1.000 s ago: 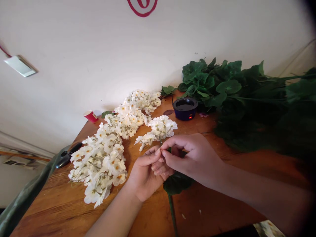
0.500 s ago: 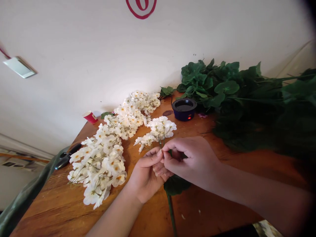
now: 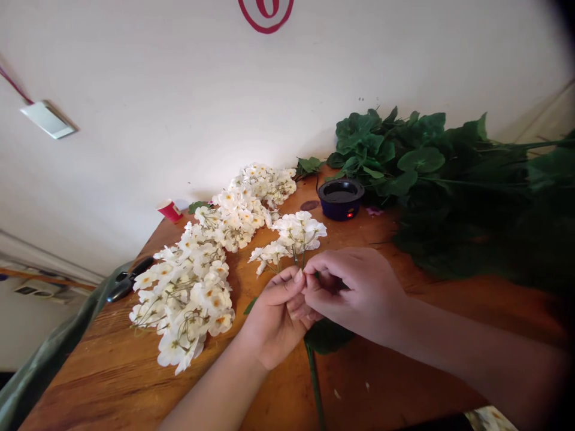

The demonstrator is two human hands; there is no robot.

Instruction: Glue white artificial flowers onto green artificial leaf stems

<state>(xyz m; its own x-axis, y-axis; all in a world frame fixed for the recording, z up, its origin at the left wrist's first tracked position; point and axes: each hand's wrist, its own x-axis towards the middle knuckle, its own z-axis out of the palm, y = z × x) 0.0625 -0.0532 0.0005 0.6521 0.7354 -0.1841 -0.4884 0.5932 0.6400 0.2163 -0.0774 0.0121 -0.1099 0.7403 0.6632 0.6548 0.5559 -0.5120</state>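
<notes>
My left hand [image 3: 279, 311] is closed, thumb and fingers pinching the thin green stem of an artificial flower. The blossom cluster [image 3: 300, 232] is white and rises just above the fingertips, with a smaller lower bunch leaning left. My right hand [image 3: 357, 287] is closed too, its thumb and forefinger pinching at the same stems beside the left thumb. Exactly what the right fingertips grip is partly hidden. Below both hands, a dark green leaf [image 3: 330, 336] and the thicker main stem [image 3: 315, 386] extend toward the table's near edge.
A long pile of white flower heads [image 3: 197, 281] covers the table's left side, with black-handled scissors [image 3: 128, 281] and a red paper cup [image 3: 169, 211] beyond. A dark round pot [image 3: 341, 200] with a lit red switch stands before heaped green leaves [image 3: 417, 161]. The wooden table [image 3: 108, 365] meets a wall.
The whole scene has shifted slightly right in view. Both hands keep their pinch on the stems, and a green leaf tip now shows left of my left hand.
</notes>
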